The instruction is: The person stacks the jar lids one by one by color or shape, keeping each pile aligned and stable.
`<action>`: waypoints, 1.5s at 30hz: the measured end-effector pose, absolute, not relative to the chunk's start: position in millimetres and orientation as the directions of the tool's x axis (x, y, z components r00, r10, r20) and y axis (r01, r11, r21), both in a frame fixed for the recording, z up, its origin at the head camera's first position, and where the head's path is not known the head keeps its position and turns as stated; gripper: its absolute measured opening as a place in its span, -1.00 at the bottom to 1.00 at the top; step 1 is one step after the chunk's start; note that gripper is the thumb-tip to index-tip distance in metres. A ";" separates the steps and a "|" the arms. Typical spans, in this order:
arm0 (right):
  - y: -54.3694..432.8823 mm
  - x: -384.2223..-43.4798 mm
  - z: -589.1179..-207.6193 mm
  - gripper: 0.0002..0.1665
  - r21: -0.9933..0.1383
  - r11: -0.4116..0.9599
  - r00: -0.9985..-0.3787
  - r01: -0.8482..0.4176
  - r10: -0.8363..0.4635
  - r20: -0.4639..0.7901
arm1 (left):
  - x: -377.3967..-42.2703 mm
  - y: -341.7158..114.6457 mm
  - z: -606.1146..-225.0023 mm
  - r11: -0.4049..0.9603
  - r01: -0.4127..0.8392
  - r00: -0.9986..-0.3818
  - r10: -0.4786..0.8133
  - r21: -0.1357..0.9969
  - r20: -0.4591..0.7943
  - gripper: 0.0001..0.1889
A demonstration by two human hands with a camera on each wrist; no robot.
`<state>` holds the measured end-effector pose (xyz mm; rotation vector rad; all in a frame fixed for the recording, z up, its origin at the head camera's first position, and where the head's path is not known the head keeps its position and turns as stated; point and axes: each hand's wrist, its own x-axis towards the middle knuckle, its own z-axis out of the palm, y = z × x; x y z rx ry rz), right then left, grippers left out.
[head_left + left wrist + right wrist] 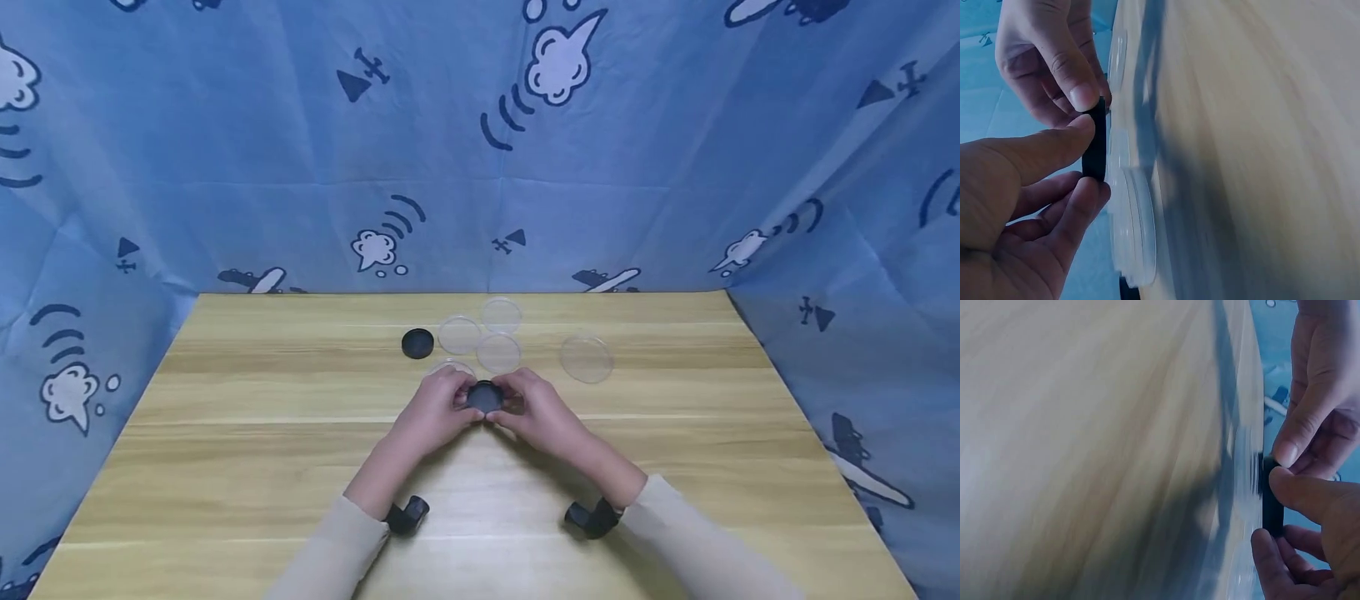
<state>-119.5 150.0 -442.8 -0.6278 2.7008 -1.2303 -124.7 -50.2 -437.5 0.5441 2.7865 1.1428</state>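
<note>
A shallow, round black lid (484,397) is held between both hands just above the middle of the table. My left hand (438,407) pinches its left edge with thumb and fingers, while my right hand (542,412) pinches its right edge. Seen edge-on in the left wrist view, the lid (1095,147) is a thin dark band, and the two thumbs nearly meet on its side facing me. The right wrist view also shows the lid (1273,500) gripped from both sides, clear of the wood. Beyond the left hand, a clear round disc (452,364) is partly hidden by its fingers.
A second black round lid (417,343) lies on the wooden table (262,467) behind the left hand. Next to it are clear discs (459,334), (498,352), (502,314). Farther right lies a larger clear disc (587,358). Blue printed cloth (442,150) surrounds the table.
</note>
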 end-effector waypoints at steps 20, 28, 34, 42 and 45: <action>97.3 -97.9 -446.1 -0.50 -0.787 0.531 -0.876 -0.314 -0.482 0.024 | -89.1 -106.7 -435.8 0.687 0.207 -0.962 0.274 0.696 0.016 -0.62; 74.5 -95.1 -451.0 -0.48 -0.759 0.561 -0.864 -0.330 -0.503 0.005 | -81.0 -129.5 -441.3 0.688 0.167 -0.969 0.245 0.706 -0.010 -0.60; 62.1 -94.9 -453.4 -0.49 -0.706 0.606 -0.857 -0.365 -0.516 0.000 | -78.7 -139.1 -443.8 0.686 0.144 -0.972 0.233 0.713 -0.027 -0.60; 52.1 -97.4 -458.1 -0.49 -0.674 0.617 -0.834 -0.407 -0.551 0.000 | -76.4 -148.3 -449.2 0.672 0.114 -0.977 0.211 0.732 -0.042 -0.61; 49.7 -98.6 -458.2 -0.49 -0.667 0.618 -0.831 -0.415 -0.557 0.001 | -76.9 -150.6 -451.6 0.678 0.116 -0.977 0.208 0.726 -0.037 -0.61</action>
